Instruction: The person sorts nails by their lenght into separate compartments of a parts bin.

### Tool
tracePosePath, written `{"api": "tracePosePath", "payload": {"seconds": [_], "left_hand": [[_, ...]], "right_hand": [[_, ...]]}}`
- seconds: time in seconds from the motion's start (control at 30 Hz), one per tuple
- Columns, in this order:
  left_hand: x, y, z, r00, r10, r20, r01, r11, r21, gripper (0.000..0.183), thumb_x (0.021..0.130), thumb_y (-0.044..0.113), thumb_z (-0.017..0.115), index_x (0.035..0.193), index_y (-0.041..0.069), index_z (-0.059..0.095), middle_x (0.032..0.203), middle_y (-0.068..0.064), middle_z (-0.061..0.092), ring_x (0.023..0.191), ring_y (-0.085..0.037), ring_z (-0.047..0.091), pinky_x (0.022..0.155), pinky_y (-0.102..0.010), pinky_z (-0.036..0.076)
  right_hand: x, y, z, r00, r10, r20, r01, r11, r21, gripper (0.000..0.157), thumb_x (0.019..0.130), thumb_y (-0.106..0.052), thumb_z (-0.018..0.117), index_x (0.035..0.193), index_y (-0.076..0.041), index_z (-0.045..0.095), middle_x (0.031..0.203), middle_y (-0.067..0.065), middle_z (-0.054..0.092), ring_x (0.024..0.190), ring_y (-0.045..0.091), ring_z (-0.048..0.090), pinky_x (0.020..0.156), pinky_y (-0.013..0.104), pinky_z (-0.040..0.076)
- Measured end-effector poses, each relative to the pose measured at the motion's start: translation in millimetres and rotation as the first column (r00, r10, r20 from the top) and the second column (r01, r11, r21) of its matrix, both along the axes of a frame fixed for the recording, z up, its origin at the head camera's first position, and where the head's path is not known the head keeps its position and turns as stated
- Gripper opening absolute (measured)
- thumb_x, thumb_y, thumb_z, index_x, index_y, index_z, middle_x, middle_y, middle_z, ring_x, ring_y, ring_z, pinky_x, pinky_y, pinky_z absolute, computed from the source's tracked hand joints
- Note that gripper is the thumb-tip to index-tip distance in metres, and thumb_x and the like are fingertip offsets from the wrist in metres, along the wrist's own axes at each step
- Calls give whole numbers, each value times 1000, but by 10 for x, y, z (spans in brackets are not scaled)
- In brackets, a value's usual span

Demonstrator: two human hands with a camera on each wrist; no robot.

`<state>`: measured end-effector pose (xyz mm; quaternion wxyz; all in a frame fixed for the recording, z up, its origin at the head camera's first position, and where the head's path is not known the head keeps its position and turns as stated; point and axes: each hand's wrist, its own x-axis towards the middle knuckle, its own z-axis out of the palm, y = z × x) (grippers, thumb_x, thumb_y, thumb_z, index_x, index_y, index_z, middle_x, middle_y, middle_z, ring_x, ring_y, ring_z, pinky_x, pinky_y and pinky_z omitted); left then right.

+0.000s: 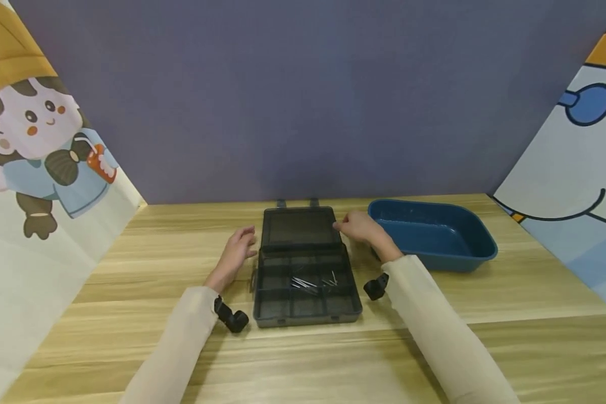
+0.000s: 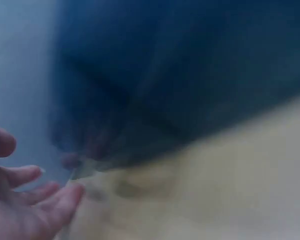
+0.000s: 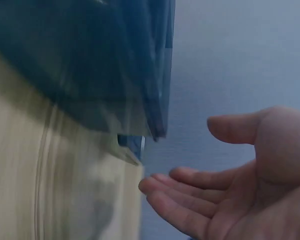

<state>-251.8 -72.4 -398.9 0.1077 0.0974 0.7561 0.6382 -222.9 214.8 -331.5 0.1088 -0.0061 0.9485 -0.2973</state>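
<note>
A dark, see-through compartment box lies on the table with its lid folded back toward the wall. Slim metal pins or nails lie in a middle compartment, and several short ones in the compartment to its right. Left of the lid is my left hand, fingers loosely spread and holding nothing. My right hand is at the lid's right edge. In the right wrist view its fingers are extended, the thumb stands apart, and nothing lies between them. The left wrist view is blurred.
A blue plastic basin stands to the right of the box, close beside my right forearm. The purple-grey wall rises behind the wooden table. Printed cartoon panels flank both sides.
</note>
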Motion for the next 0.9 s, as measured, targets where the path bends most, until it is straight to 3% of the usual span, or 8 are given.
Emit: {"api": "tracePosePath", "payload": {"seconds": [0.1, 0.27, 0.37, 0.47, 0.67, 0.7, 0.77, 0.9], "left_hand": [[-122, 23, 56, 992, -31, 123, 17, 994, 110, 52, 104, 19, 23, 149, -6, 15, 153, -28, 19, 139, -40, 27, 111, -49, 33], [-272, 77, 110, 965, -74, 253, 19, 977, 213, 54, 104, 22, 21, 150, -4, 10, 155, -28, 14, 144, -37, 19, 116, -48, 25], [-348, 110, 141, 946, -86, 311, 2, 965, 261, 55, 103, 21, 22, 150, -4, 10, 156, -27, 11, 145, -37, 15, 117, -47, 22], [-394, 137, 172, 935, -87, 345, -9, 964, 266, 55, 103, 21, 22, 150, -4, 10, 156, -26, 12, 145, -36, 15, 117, -46, 22], [-438, 160, 258, 944, -99, 315, 15, 966, 257, 56, 102, 21, 19, 151, -3, 7, 156, -27, 11, 145, -37, 14, 120, -44, 13], [-601, 133, 120, 948, -105, 300, 21, 962, 272, 56, 102, 25, 23, 151, 2, 11, 157, -25, 13, 145, -35, 16, 120, -43, 13], [-727, 76, 11, 962, -145, 231, 62, 941, 332, 54, 102, 30, 29, 150, 7, 21, 155, -20, 24, 143, -30, 25, 118, -43, 20], [-763, 59, 52, 981, -138, 133, 84, 934, 348, 52, 102, 35, 33, 147, 10, 26, 153, -15, 27, 142, -29, 27, 115, -51, 19]], "right_hand": [[-134, 2, -28, 993, -87, 84, 98, 985, -139, 48, 99, -30, 47, 55, -18, 33, 46, -8, 27, 41, 6, 21, 45, 24, 25], [-248, -11, -96, 962, -163, 218, 234, 902, -362, 32, 100, -25, 45, 72, -9, 45, 54, -1, 39, 47, 11, 33, 53, 28, 31], [-269, -19, -120, 947, -175, 270, 281, 860, -427, 35, 101, -24, 42, 121, 4, 49, 96, 23, 61, 83, 26, 63, 77, 33, 50], [-271, -31, -134, 938, -167, 305, 299, 834, -463, 60, 101, -25, 40, 150, 3, 18, 146, 32, 33, 133, 39, 41, 107, 45, 39], [-280, -12, -100, 946, -121, 302, 275, 794, -542, 58, 103, -25, 35, 151, 1, 15, 152, 29, 24, 140, 38, 30, 114, 46, 28], [-278, -5, -74, 949, -115, 294, 267, 789, -553, 59, 103, -26, 34, 151, 0, 12, 153, 28, 21, 141, 38, 27, 115, 47, 26], [-273, 7, -19, 960, -111, 255, 239, 798, -554, 61, 104, -28, 34, 152, 0, 10, 155, 25, 18, 143, 37, 23, 116, 47, 24], [-261, 37, 60, 979, -123, 161, 191, 822, -536, 66, 102, -33, 38, 151, 0, 8, 156, 21, 17, 143, 36, 23, 115, 49, 25]]}}
